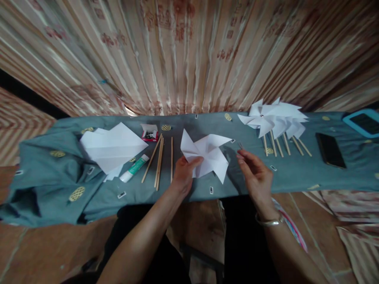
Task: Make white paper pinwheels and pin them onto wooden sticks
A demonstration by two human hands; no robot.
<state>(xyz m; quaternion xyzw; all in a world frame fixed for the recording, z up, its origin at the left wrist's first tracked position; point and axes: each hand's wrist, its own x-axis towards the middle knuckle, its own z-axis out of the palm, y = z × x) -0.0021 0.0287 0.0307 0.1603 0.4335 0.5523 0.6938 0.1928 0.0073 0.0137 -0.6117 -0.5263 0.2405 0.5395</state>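
My left hand (pixel 186 173) pinches a white paper pinwheel (pixel 209 152) at its lower left, thumb on top near the middle. The pinwheel's folded blades point outward, above the cloth. To its right, my right hand (pixel 256 171) is closed at the fingertips on a small metal pin (pixel 240 146), too small to see in detail. A single wooden stick (pixel 172 157) lies just left of the pinwheel. Farther left are several more sticks (pixel 159 165) and a small red-and-white box (pixel 150 133) standing open with dark little pieces inside.
On the green cloth-covered table (pixel 225 185), folded white paper sheets (pixel 117 146) and a glue stick (pixel 134 168) lie at the left. Several pinwheels on sticks (pixel 275 120) overlap at the back right. Beyond them are a black phone (pixel 330 150) and a blue-framed device (pixel 363 122). A curtain (pixel 189 59) hangs behind.
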